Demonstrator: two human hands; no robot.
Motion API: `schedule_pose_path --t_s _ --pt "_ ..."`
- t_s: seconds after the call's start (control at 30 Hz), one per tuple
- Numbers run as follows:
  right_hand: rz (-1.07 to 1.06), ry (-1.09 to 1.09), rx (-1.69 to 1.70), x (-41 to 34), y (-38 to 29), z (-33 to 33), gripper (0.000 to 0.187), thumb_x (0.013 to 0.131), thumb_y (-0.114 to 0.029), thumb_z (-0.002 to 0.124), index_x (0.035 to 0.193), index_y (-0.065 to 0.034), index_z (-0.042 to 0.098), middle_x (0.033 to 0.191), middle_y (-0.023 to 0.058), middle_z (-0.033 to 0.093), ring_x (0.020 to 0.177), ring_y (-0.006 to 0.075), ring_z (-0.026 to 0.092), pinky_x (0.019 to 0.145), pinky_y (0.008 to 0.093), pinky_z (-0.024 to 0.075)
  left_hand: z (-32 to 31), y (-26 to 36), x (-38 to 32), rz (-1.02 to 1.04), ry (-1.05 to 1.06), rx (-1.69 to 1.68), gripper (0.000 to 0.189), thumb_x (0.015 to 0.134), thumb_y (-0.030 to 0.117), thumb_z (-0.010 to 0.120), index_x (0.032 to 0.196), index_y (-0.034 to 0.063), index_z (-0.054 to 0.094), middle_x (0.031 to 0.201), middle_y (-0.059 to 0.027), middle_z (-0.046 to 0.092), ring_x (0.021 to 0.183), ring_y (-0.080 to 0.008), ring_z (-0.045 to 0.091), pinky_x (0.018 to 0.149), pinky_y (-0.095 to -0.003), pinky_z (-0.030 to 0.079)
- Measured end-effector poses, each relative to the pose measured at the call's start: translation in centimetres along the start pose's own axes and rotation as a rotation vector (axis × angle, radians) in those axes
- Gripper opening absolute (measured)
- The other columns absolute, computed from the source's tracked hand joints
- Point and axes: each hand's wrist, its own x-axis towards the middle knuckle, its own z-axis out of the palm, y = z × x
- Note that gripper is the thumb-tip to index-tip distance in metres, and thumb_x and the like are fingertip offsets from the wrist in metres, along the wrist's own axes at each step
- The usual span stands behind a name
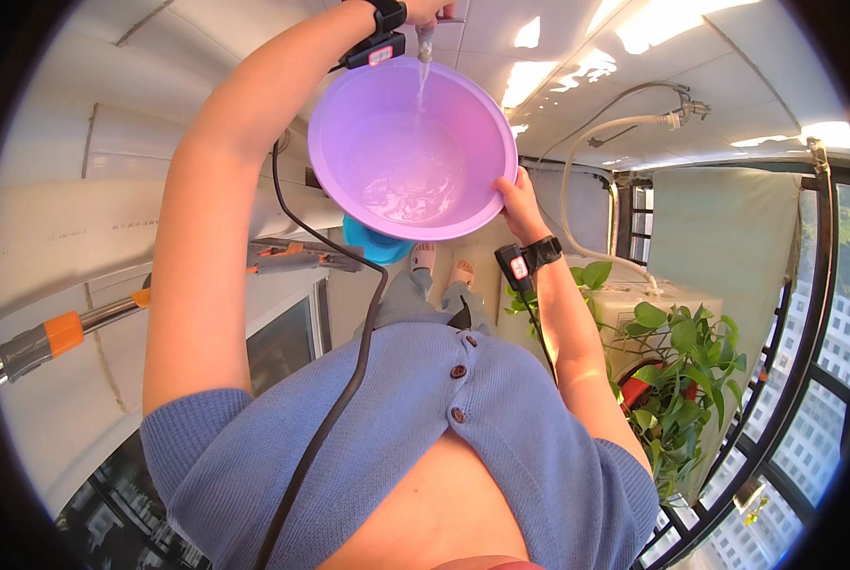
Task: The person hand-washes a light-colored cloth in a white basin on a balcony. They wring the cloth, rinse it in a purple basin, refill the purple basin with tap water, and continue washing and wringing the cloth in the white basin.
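A purple plastic basin [389, 121] is held up beneath a metal wall tap [425, 48], tilted so that I look down into it. Water [420, 89] runs from the spout and lies in a shallow, rippling pool at the bottom. My right hand [521, 203] grips the basin's right rim, thumb over the edge and fingers beneath. At the top edge of the view, my left hand [428, 10] has its fingers around the tap's handle; part of this hand is cut off. Both wrists wear black bands with small cabled devices.
Below the purple basin is a blue basin [375, 242], near my slippered feet [460, 272]. A trailing green plant [681, 356] grows at the right, by a white appliance [667, 296] with a pale hose [571, 171]. Poles with orange parts [61, 335] hang left. A dark cable [357, 363] crosses my front.
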Motion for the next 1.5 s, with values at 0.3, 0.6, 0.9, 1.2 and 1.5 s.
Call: schedule_pose_path --t_s 0.3,0.6,0.9,1.2,1.5 --pt "0.425 -0.239 0.131 5.1 4.7 -0.7 0.032 0.078 -0.004 0.055 0.108 0.0057 0.051 0.089 0.0088 0.06 0.072 0.0169 0.06 0.064 0.0293 0.0512 0.4 0.4 1.8 0.186 0.103 0.168 0.022 0.078 0.011 0.061 0.099 0.0108 0.069 0.087 -0.018 0.066 0.08 -0.0356 0.063 0.069 -0.0426 0.05" --pt "0.612 -0.3 0.019 7.1 8.4 -0.6 0.015 0.078 -0.013 0.058 0.065 -0.0111 0.049 0.051 -0.0042 0.043 0.035 0.0063 0.035 0.031 0.0215 0.0214 -1.1 0.2 -4.2 0.586 0.04 -0.002 0.014 0.077 0.006 0.056 0.08 0.0063 0.07 0.086 -0.0124 0.065 0.081 -0.0291 0.061 0.072 -0.0382 0.049" --pt "1.048 -0.427 0.717 8.7 9.2 -1.7 0.037 0.088 -0.01 0.052 0.12 0.0066 0.044 0.122 0.0247 0.049 0.052 0.0081 0.052 0.043 0.014 0.049 -3.9 5.2 -10.4 0.266 0.243 0.066 0.047 0.076 0.004 0.057 0.123 0.01 0.055 0.128 -0.015 0.052 0.12 -0.0325 0.047 0.098 -0.0411 0.041" --pt "1.333 -0.442 1.413 8.0 10.5 2.2 0.05 0.097 -0.019 0.04 0.139 0.0052 0.026 0.142 0.0281 0.028 0.052 0.0121 0.055 0.044 0.0154 0.0515 -3.6 10.3 -19.4 -0.133 0.331 -0.062 0.045 0.081 -0.001 0.058 0.125 0.0109 0.056 0.134 -0.0057 0.051 0.131 -0.0255 0.04 0.107 -0.0381 0.033" --pt "1.247 -0.525 1.054 9.2 10.8 1.2 0.042 0.095 -0.013 0.046 0.129 0.0071 0.035 0.139 0.0293 0.033 0.061 0.012 0.057 0.042 0.0138 0.0495 -1.6 14.1 -25.7 -0.397 0.419 -0.34 0.046 0.083 0.003 0.059 0.128 0.0126 0.054 0.132 -0.004 0.053 0.123 -0.0237 0.048 0.102 -0.0366 0.037"
